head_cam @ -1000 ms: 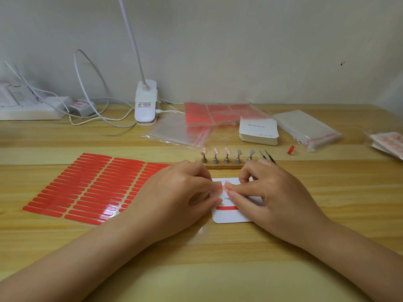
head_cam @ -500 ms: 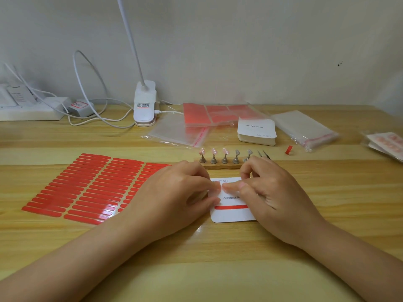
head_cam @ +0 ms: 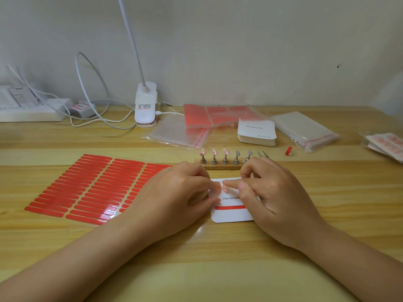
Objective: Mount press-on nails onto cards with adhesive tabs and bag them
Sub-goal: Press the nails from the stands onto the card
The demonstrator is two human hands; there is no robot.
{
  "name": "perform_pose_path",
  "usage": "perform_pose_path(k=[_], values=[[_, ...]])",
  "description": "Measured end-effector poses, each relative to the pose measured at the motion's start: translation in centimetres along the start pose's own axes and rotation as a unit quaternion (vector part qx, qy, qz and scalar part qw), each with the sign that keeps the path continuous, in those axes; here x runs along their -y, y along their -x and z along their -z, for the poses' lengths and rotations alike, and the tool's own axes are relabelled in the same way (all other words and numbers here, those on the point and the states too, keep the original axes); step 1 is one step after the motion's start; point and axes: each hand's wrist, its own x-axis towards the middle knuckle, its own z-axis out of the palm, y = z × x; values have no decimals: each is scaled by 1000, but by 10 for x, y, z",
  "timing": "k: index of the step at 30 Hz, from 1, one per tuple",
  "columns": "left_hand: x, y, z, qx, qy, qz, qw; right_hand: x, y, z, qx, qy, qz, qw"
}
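Mounting step, judged early in the task. At 9 o'clock of the card lies the sheet of adhesive tabs (head_cam: 91, 188), three columns of red strips showing. The left hand (head_cam: 174, 197) rests on the card (head_cam: 231, 212), fingers curled, fingertips meeting those of the right hand (head_cam: 274, 199); both appear to pinch or press something small and pale, probably a press-on nail (head_cam: 224, 188), on the card's upper half. One red tab strip (head_cam: 230, 207) crosses the card below the word "Handmade". At 12 o'clock stands the wooden holder (head_cam: 220, 167): five pegs, three bearing pink nails, two bare. Next move likely calls for pressing the nail down, then fetching another.
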Motion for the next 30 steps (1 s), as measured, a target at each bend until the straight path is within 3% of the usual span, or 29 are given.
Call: perform_pose_path(k=[20,30], values=[[0,-1,0,2,7,12,1000,0,-1,2,34,-19,-26,999],[1,-11,9,31,15,49,998,1,0,2,32,39,-6,999]])
